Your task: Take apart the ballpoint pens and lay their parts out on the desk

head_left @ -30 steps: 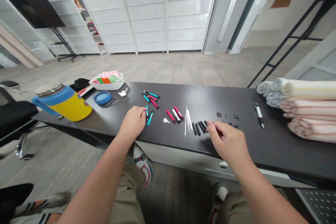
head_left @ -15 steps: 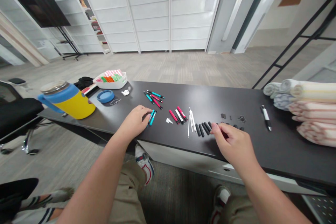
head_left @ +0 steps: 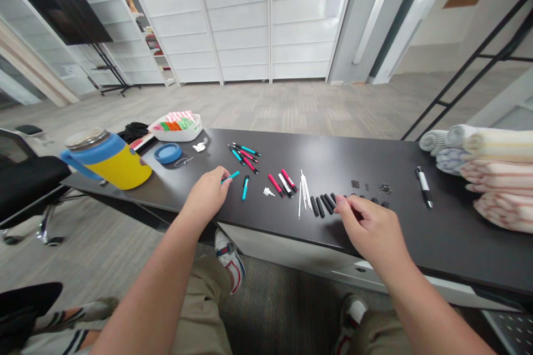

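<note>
My left hand (head_left: 207,195) pinches a teal pen barrel (head_left: 231,177) and holds it just above the black table (head_left: 437,233). A second teal pen (head_left: 245,187) lies to its right on the tabletop. My right hand (head_left: 370,226) rests on the table with fingers curled, its fingertips touching the right end of a row of black pen grips (head_left: 322,204). Between the hands lie red and white pen barrels (head_left: 282,182), thin white refills (head_left: 303,189) and a small white part (head_left: 267,192). More teal and red pens (head_left: 244,155) lie farther back.
A yellow and blue jug (head_left: 106,160) lies on its side at the left, beside a blue lid (head_left: 167,152) and a white tray (head_left: 177,126). Small black parts (head_left: 370,186) and a black-and-white pen (head_left: 424,185) lie right. Rolled towels (head_left: 491,169) stack at the far right. An office chair (head_left: 25,177) stands left.
My left hand has picked one teal pen barrel up from the pair and drawn it left, leaving the other on the table. My right hand has barely moved.
</note>
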`<state>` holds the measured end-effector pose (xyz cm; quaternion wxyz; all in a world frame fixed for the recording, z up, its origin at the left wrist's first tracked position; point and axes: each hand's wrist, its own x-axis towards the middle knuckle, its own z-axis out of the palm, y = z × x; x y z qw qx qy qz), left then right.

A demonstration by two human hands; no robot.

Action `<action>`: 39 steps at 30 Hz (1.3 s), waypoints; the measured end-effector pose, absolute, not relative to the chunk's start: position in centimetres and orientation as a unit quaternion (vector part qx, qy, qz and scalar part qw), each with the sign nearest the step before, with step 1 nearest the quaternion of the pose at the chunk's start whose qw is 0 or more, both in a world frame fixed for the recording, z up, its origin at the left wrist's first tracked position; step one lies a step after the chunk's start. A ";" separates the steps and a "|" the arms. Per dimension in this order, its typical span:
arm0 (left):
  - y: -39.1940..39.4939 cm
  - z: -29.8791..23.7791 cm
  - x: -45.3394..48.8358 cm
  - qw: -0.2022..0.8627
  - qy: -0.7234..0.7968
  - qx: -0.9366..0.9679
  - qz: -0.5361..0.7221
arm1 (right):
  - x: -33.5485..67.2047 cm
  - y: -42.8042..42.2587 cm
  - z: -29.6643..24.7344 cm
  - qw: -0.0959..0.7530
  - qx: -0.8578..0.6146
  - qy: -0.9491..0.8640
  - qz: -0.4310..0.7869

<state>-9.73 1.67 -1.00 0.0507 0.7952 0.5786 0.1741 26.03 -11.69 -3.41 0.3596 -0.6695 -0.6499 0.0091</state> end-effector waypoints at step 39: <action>-0.2 -0.2 -6.2 -0.037 0.553 0.828 0.080 | 26.1 -11.6 -3.4 0.360 -0.646 -0.672 0.010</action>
